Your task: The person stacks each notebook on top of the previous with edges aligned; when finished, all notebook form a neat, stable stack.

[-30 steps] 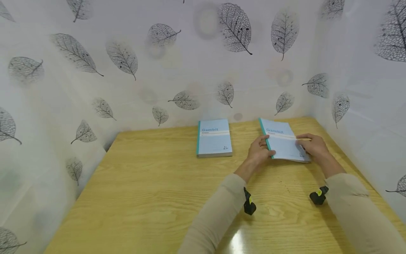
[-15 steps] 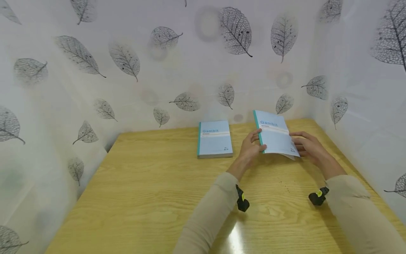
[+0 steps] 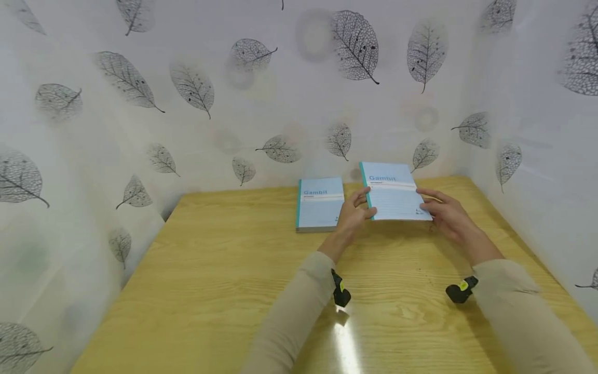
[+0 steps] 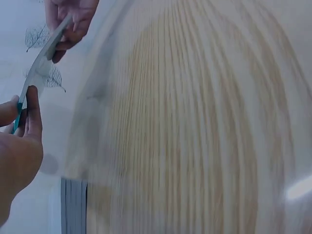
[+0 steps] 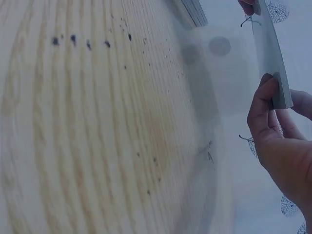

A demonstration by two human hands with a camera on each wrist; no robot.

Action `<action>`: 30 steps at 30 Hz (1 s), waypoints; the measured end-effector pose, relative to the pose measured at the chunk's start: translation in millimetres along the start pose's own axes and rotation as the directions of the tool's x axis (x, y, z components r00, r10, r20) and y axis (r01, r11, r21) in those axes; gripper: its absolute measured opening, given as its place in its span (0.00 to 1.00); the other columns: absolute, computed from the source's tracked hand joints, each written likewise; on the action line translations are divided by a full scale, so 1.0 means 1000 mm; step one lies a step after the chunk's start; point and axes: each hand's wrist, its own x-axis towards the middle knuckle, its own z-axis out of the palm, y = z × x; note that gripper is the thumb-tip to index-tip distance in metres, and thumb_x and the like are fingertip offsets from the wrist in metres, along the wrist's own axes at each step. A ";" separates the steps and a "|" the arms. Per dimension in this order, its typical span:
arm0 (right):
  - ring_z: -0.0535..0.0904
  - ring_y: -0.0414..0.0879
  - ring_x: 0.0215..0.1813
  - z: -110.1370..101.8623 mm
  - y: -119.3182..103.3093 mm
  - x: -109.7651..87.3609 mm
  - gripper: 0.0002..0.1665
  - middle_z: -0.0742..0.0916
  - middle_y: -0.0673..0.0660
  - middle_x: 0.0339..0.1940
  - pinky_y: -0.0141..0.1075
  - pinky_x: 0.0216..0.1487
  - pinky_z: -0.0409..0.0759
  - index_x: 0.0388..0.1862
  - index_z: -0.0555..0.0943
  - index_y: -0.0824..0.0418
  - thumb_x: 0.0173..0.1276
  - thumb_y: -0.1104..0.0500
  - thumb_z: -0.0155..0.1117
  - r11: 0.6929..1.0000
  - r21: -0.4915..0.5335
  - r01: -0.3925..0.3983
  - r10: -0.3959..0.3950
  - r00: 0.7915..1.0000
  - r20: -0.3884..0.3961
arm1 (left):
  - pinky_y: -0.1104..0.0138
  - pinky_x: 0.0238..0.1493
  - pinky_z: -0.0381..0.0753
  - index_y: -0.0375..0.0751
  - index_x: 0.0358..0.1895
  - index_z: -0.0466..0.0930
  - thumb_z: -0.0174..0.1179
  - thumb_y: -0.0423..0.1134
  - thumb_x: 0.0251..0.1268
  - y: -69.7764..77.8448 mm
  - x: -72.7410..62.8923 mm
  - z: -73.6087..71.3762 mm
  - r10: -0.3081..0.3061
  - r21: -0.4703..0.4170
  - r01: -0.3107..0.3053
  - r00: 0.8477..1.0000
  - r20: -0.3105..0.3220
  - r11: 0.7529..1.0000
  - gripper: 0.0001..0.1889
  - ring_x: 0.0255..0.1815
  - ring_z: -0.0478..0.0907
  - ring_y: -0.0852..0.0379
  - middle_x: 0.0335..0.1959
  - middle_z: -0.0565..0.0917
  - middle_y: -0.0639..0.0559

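A thin light-blue notebook [image 3: 392,195] marked "Gambit", with a teal spine, is held up off the table between both hands. My left hand [image 3: 352,214] pinches its spine edge, thumb in front and fingers behind. On the opposite edge my right hand [image 3: 450,215] grips near the lower corner. In the left wrist view the notebook [image 4: 41,58] is seen edge-on and slightly bowed, well above the wood. The right wrist view shows the thumb and fingers of the right hand [image 5: 285,151] closed on its page edge. A stack of matching notebooks [image 3: 320,208] lies just left of the left hand.
The yellow wood-grain table [image 3: 210,280] runs back to a white curtain [image 3: 289,104] printed with grey leaves, which also hangs along both sides. Small dark specks [image 5: 87,44] mark the tabletop at the right. A glare spot [image 3: 347,348] shines near the front.
The held notebook has risen from the table's right side and moved left toward the stack. It has turned straighter, and its loose lower pages now lie together. The stack has stayed put.
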 end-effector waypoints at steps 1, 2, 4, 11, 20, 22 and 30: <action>0.83 0.34 0.49 0.004 0.000 0.001 0.29 0.84 0.42 0.53 0.27 0.45 0.84 0.75 0.72 0.56 0.78 0.68 0.60 1.000 -0.020 0.010 -0.010 1.000 0.004 | 0.45 0.73 0.71 0.55 0.74 0.74 0.65 0.28 0.69 0.001 0.000 -0.006 -0.002 0.011 0.002 1.000 0.005 1.000 0.32 0.58 0.82 0.50 0.65 0.80 0.51; 0.83 0.34 0.49 0.008 0.000 0.002 0.31 0.83 0.42 0.54 0.26 0.45 0.84 0.77 0.71 0.57 0.78 0.67 0.61 0.999 -0.040 0.016 -0.016 1.000 0.008 | 0.45 0.73 0.71 0.56 0.74 0.74 0.64 0.29 0.69 0.002 -0.001 -0.012 -0.009 0.027 0.008 1.000 0.008 1.000 0.32 0.60 0.81 0.49 0.66 0.79 0.51; 0.82 0.34 0.49 0.018 -0.002 0.004 0.34 0.80 0.43 0.57 0.26 0.45 0.83 0.79 0.67 0.60 0.77 0.66 0.62 0.996 -0.085 0.021 -0.020 1.000 0.013 | 0.45 0.73 0.72 0.56 0.75 0.73 0.63 0.29 0.70 0.005 -0.001 -0.024 -0.017 0.059 0.016 1.000 0.016 0.998 0.32 0.65 0.77 0.47 0.69 0.77 0.49; 0.74 0.37 0.56 0.051 -0.002 0.012 0.37 0.73 0.50 0.64 0.24 0.48 0.80 0.82 0.63 0.62 0.78 0.63 0.63 0.981 -0.191 0.025 -0.027 1.000 -0.006 | 0.50 0.71 0.75 0.58 0.76 0.71 0.64 0.32 0.72 0.013 -0.002 -0.058 -0.032 0.138 0.027 0.999 0.030 0.990 0.32 0.70 0.73 0.44 0.73 0.73 0.46; 0.76 0.36 0.52 0.093 0.007 0.026 0.35 0.71 0.66 0.71 0.22 0.47 0.81 0.80 0.64 0.67 0.77 0.66 0.62 0.967 -0.250 0.042 -0.055 0.997 -0.045 | 0.55 0.67 0.79 0.52 0.77 0.70 0.63 0.30 0.72 0.023 -0.003 -0.099 -0.043 0.195 0.037 0.999 0.022 0.980 0.32 0.64 0.78 0.44 0.73 0.73 0.43; 0.77 0.36 0.51 0.101 0.009 0.029 0.35 0.71 0.68 0.71 0.22 0.47 0.81 0.79 0.65 0.67 0.77 0.66 0.62 0.968 -0.248 0.040 -0.053 0.998 -0.045 | 0.54 0.67 0.79 0.50 0.76 0.70 0.63 0.30 0.72 0.024 -0.004 -0.107 -0.050 0.194 0.045 0.999 0.022 0.980 0.31 0.65 0.78 0.42 0.73 0.72 0.41; 0.76 0.37 0.51 0.122 0.017 0.038 0.33 0.72 0.70 0.72 0.23 0.46 0.82 0.77 0.67 0.70 0.75 0.70 0.62 0.978 -0.207 0.036 -0.044 0.998 -0.035 | 0.54 0.68 0.78 0.46 0.76 0.71 0.63 0.27 0.70 0.023 -0.008 -0.128 -0.073 0.211 0.074 0.997 -0.014 0.975 0.31 0.67 0.75 0.42 0.73 0.71 0.38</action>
